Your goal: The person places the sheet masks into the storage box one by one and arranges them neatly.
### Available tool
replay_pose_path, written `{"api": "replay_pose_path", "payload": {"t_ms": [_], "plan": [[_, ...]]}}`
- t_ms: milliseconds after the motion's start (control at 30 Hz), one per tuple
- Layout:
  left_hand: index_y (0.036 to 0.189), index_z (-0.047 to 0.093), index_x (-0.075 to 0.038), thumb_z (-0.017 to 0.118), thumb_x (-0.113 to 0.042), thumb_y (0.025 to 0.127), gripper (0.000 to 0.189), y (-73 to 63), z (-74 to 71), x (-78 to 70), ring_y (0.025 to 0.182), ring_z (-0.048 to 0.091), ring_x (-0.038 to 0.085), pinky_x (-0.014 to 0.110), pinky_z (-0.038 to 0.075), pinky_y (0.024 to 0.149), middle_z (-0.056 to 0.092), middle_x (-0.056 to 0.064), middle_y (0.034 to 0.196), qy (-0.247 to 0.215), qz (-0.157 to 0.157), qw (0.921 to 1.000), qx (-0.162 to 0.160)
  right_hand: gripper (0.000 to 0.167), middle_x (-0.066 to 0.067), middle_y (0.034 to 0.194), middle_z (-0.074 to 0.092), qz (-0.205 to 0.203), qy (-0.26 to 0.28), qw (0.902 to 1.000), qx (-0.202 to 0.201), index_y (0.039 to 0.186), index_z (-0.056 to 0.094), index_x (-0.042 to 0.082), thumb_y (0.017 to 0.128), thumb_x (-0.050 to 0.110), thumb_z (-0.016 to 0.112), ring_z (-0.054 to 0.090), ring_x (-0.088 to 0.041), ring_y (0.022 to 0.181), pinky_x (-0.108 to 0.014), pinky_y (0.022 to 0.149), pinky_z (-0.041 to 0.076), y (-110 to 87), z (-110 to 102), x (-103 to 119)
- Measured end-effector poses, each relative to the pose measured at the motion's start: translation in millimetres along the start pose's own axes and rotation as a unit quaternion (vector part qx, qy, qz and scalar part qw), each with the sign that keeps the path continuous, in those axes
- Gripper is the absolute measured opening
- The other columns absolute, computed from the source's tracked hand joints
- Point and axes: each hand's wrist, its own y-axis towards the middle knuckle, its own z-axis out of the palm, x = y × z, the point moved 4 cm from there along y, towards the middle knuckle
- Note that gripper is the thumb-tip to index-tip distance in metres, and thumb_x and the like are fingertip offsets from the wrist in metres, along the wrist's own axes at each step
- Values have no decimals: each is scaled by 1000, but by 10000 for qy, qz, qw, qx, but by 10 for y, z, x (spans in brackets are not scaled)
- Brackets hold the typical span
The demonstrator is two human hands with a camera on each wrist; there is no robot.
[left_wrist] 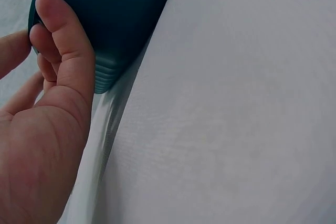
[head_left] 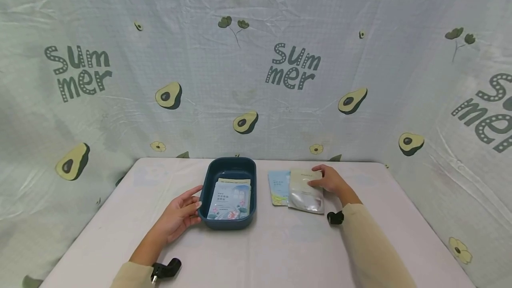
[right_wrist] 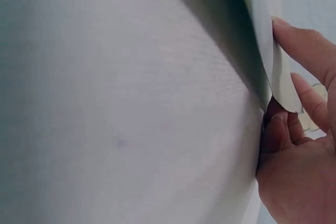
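Observation:
In the head view my left hand holds the left wall of a dark blue plastic bin, its thumb at the rim and its fingers against the outside. Flat sheet mask packets lie in the bin, with a pale blue flower-printed sheet mask packet on top. My right hand pinches the right edge of a silvery-beige sheet mask packet. That edge is lifted off the table, with fingers above and below it in the right wrist view. Partly under it lies a light blue and yellow sheet mask packet.
The pink-white table meets a hanging cloth printed with avocados and lettering at its back and sides. Black wrist cameras are strapped at both sleeves. Bare tabletop lies between the bin and the packets on the right.

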Motion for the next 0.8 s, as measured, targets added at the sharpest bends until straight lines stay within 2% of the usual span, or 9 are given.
{"api": "replay_pose_path", "payload": {"t_ms": [167, 367, 600, 800], "plan": [[163, 24, -14, 59, -14, 104, 69, 1, -4, -16, 83, 61, 10, 23, 59, 78, 54, 1, 114, -4, 20, 10000, 64, 68, -28, 141, 51, 12, 171, 9998, -36, 143, 53, 5, 87, 28, 82, 51, -37, 123, -54, 109, 44, -50, 3, 24], [163, 25, -14, 60, -14, 104, 69, -15, 1, -19, 83, 61, 11, 23, 59, 78, 54, 1, 112, -43, -33, 9999, 85, 71, -31, 147, 46, 28, 241, 9997, 81, 144, 52, 5, 86, 33, 83, 48, -41, 131, -58, 112, 42, -141, 18, 47], [163, 26, -15, 61, -15, 103, 69, -13, 5, -14, 85, 62, 12, 24, 59, 78, 56, 2, 115, -32, -64, 10000, 43, 73, -30, 151, 44, -136, 503, 9986, 52, 147, 51, 5, 86, 30, 83, 46, -41, 135, -56, 111, 44, -194, 32, 60], [163, 26, -15, 61, -15, 103, 69, -8, 4, -13, 85, 62, 12, 24, 60, 78, 57, 2, 114, -13, -61, 10000, 28, 78, -25, 147, 50, -242, 783, 9966, 50, 150, 48, 6, 84, 26, 85, 52, -36, 127, -48, 104, 50, -215, 50, 57]]}}
